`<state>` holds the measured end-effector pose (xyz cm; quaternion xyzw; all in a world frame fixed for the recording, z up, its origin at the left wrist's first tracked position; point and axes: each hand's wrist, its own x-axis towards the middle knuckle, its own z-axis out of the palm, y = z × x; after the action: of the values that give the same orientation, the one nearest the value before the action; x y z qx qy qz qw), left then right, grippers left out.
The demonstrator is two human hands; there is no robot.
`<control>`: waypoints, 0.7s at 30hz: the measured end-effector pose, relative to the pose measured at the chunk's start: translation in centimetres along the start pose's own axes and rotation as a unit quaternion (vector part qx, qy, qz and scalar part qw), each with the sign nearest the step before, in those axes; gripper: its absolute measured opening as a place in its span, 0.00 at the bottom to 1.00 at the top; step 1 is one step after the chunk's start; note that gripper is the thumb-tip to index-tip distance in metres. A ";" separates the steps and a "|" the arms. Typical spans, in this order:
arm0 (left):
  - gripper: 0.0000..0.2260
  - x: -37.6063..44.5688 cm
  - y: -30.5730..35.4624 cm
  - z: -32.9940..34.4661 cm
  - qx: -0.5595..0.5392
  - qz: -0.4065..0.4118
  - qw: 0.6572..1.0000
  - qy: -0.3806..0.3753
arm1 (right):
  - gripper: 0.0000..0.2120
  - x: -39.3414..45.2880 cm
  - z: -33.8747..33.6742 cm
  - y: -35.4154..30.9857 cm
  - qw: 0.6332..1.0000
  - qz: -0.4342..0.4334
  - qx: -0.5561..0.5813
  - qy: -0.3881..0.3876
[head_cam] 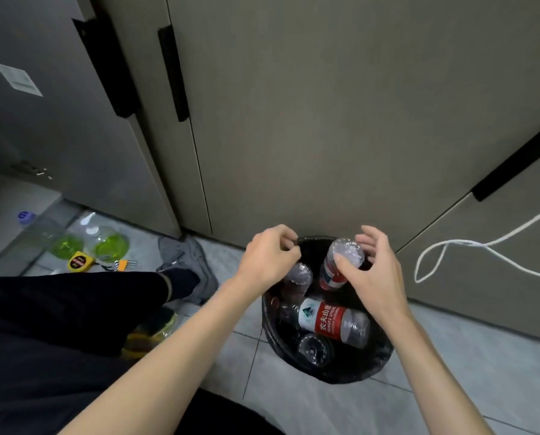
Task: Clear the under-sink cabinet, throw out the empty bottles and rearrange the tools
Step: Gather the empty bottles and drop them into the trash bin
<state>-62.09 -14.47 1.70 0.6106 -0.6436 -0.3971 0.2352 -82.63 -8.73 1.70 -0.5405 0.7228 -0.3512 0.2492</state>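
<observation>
Over the black-lined trash bin [326, 367] by the cabinet doors [325, 120], both hands hover: left hand [267, 260] with fingers loosely curled, holding nothing; right hand [370, 273] half spread, thumb touching an upright clear bottle [340, 265] in the bin. Red-labelled bottle [328, 321] lies flat inside among others. Yellow tape measure [79, 262] and green-tinted bottles [110, 244] sit on the floor at left.

We see both hands over the black bin [369, 368], the left [270, 259] curled at its rim, the right [370, 271] loosely cupping an upended bottle [340, 262] above three others.
</observation>
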 end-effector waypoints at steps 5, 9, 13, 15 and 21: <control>0.09 -0.5 -1.8 -10.6 0.200 -0.007 0.979 0.040 | 0.08 2.7 4.7 -6.3 0.989 -0.123 -0.044 -0.070; 0.10 -3.1 -4.4 -21.2 0.326 -0.038 0.935 0.132 | 0.05 3.9 10.8 -15.0 0.966 -0.189 -0.048 -0.168; 0.14 -6.9 -7.8 -31.5 0.371 -0.117 0.897 0.212 | 0.06 3.1 17.8 -26.0 0.917 -0.290 -0.066 -0.264; 0.13 -9.0 -10.0 -36.1 0.377 -0.158 0.882 0.236 | 0.06 2.2 21.3 -31.6 0.886 -0.329 -0.088 -0.314; 0.13 -15.3 -20.1 -43.2 0.341 -0.305 0.856 0.243 | 0.06 -1.6 33.5 -44.4 0.769 -0.403 -0.179 -0.462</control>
<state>-13.84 -7.99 13.19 0.8951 -0.4428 -0.0438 0.0283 -30.44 -22.72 15.07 -0.9141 0.2860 0.0087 0.2874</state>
